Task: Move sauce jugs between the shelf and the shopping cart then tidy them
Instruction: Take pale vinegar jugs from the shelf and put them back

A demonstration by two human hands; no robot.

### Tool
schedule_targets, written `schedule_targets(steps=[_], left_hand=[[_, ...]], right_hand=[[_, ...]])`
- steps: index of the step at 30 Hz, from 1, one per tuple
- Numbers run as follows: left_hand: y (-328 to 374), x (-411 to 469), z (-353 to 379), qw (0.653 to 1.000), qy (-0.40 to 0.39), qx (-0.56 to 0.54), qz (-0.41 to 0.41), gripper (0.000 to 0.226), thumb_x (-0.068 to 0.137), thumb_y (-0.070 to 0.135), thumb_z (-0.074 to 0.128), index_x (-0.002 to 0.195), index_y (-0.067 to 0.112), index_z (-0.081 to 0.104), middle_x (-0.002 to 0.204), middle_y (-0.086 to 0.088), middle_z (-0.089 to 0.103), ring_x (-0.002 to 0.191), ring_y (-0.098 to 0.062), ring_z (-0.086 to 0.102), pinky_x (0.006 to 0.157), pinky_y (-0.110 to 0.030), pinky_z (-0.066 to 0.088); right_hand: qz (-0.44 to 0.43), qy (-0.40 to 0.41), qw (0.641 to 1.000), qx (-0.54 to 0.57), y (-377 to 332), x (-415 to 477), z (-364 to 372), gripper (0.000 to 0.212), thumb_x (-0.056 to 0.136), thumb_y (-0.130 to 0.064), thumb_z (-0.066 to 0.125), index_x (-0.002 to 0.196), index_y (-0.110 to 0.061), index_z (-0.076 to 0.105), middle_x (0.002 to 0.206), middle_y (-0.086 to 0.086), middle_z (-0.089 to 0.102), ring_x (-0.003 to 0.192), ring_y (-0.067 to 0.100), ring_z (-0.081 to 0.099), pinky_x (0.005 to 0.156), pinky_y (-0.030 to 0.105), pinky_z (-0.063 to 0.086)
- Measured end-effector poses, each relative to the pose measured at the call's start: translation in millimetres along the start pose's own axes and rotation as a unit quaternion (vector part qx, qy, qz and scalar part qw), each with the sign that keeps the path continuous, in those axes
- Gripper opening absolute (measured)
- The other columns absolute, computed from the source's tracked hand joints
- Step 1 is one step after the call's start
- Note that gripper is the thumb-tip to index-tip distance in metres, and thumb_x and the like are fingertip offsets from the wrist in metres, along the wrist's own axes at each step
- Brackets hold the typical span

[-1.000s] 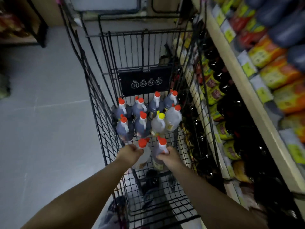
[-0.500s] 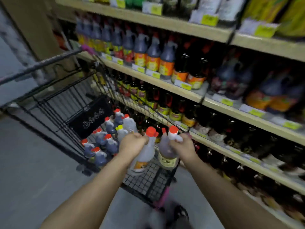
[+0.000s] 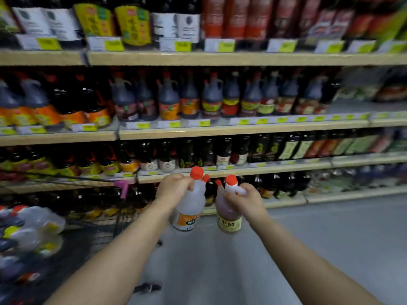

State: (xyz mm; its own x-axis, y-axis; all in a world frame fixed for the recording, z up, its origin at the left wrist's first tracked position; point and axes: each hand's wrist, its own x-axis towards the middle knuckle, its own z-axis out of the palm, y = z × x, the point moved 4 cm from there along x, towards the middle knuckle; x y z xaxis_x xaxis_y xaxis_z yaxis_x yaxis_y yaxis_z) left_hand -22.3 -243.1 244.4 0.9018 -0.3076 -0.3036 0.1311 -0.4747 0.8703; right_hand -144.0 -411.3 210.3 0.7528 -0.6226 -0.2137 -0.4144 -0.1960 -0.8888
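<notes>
Partly hidden: white jug (image 3: 189, 205) behind left hand (image 3: 174, 187), amber jug (image 3: 226, 213) behind right hand (image 3: 245, 200).

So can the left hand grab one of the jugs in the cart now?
Probably not: the left hand grips the pale jug by the neck, so it is busy, though nothing covers the cart jugs.

Two bare arms reach forward over a grey floor (image 3: 308, 238). The left hand (image 3: 174, 187) grips the neck of a pale jug (image 3: 189, 205) with a red cap and orange label; the right hand (image 3: 244, 201) grips an amber jug (image 3: 226, 214) with a yellow label. The jugs hang side by side, nearly touching. Beyond them stand wooden shelves (image 3: 220, 130) packed with dark sauce bottles. At near left, blurred, lie more jugs in the shopping cart (image 3: 92, 236)
</notes>
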Motion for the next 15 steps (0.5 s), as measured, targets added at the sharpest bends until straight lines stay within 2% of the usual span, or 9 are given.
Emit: schedule_targets(steps=[4,7,11,13,15], left_hand=[[46,-8,110,0.998,-0.055,-0.035,0.009,0.016,0.043,0.021,0.054,0.039,0.017,0.039,0.058,-0.009,0.042,0.062,-0.023,0.04,0.063,-0.037,0.03],[81,-15,181,0.995,-0.082,-0.049,0.012,0.023,0.051,0.019,0.058,0.034,0.016,0.042,0.052,-0.004,0.044,0.06,-0.023,0.041,0.062,-0.036,0.032],[131,-17,260,0.991,-0.122,-0.042,0.042,0.017,0.06,0.014,0.061,0.05,0.011,0.049,0.056,-0.006,0.048,0.063,-0.023,0.045,0.06,-0.032,0.033],[156,-16,293,0.989,-0.131,-0.028,0.056,0.02,0.061,0.013,0.063,0.046,0.012,0.05,0.052,-0.004,0.049,0.06,-0.024,0.046,0.057,-0.029,0.035],[180,-11,322,0.988,-0.135,-0.03,0.063,0.02,0.054,0.016,0.063,0.04,0.014,0.048,0.05,-0.004,0.048,0.059,-0.024,0.046,0.059,-0.031,0.036]], right_hand=[[0.025,0.071,0.997,-0.015,44,6,-112,0.033,0.08,-0.014,0.066,0.064,-0.013,0.037,0.061,0.006,0.04,0.058,0.018,0.043,0.055,0.029,0.032],[0.028,0.109,0.993,-0.026,66,11,-187,0.033,0.081,-0.017,0.066,0.067,-0.012,0.037,0.063,0.006,0.038,0.059,0.018,0.041,0.053,0.031,0.028],[0.038,0.16,0.986,0.013,83,22,-271,0.031,0.079,-0.017,0.067,0.068,-0.013,0.039,0.064,0.006,0.043,0.062,0.019,0.044,0.056,0.03,0.031],[0.036,0.187,0.981,0.033,86,31,-306,0.031,0.076,-0.02,0.068,0.067,-0.013,0.04,0.064,0.007,0.044,0.062,0.02,0.044,0.058,0.03,0.033],[0.034,0.206,0.977,0.049,89,44,-337,0.028,0.079,-0.017,0.067,0.068,-0.012,0.041,0.064,0.007,0.044,0.062,0.019,0.044,0.058,0.03,0.035]])
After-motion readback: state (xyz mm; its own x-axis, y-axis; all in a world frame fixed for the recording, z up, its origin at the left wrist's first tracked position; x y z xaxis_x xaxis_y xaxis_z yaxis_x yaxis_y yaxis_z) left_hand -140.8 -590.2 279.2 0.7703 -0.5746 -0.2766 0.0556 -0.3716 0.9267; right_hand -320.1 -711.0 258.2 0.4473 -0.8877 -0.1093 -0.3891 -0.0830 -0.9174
